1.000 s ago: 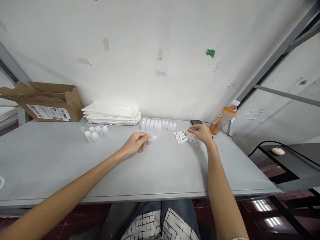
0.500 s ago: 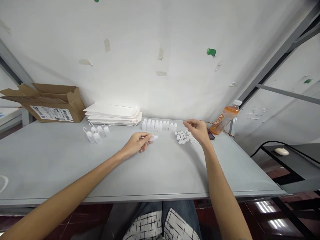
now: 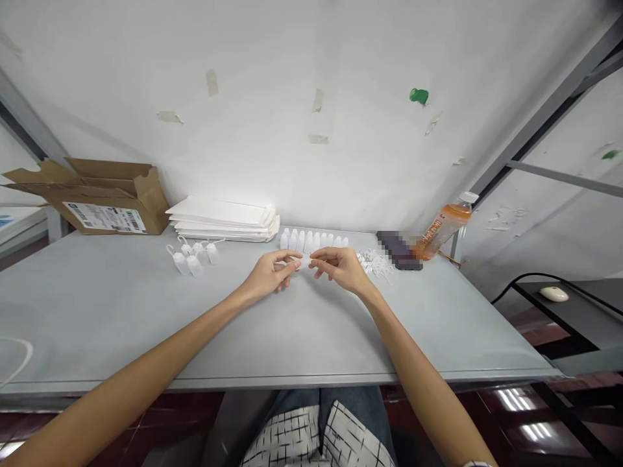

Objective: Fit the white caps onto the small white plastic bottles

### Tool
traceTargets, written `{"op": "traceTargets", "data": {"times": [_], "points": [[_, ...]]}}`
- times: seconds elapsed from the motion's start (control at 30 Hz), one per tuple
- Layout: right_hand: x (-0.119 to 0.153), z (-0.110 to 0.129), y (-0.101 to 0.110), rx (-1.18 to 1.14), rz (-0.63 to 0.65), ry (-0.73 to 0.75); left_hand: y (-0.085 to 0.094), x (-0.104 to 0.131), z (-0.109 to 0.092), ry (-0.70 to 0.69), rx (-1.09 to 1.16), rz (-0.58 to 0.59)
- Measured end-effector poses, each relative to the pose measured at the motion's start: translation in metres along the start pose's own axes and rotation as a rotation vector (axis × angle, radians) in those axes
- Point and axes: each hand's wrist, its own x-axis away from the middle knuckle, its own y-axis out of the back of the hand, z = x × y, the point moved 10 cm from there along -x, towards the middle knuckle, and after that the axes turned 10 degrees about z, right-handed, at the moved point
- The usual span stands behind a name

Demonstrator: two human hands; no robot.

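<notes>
Both hands [image 3: 305,269] pinch a small bottle [image 3: 304,262] mid-table [image 3: 146,324].

Your work surface is a flat pale grey table [image 3: 302,324]. Just beyond your pinching fingers stands a row of small white plastic dropper bottles [image 3: 311,239]. To the right of that grip lie a scatter of tiny white caps and ties [image 3: 374,263], a dark flat phone [image 3: 399,250], then a leaning orange drink bottle [image 3: 442,224]. Left of the grip sits a cluster of small tagged white bottles [image 3: 193,255], behind it a stack of white flat sheets [image 3: 224,218] and a brown cardboard box [image 3: 97,194].
</notes>
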Motion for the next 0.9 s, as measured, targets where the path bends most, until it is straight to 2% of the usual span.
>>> {"op": "traceTargets", "data": {"times": [0.17,0.9], "points": [[-0.0015,-0.0009,0.0012,-0.033,-0.033,0.011,0.0002,0.0008,-0.0020,-0.004,-0.016,0.001],[-0.0024,-0.0028,-0.0038,-0.076,-0.015,0.015,-0.0008,0.0015,-0.0013,0.009,-0.039,0.013]]}}
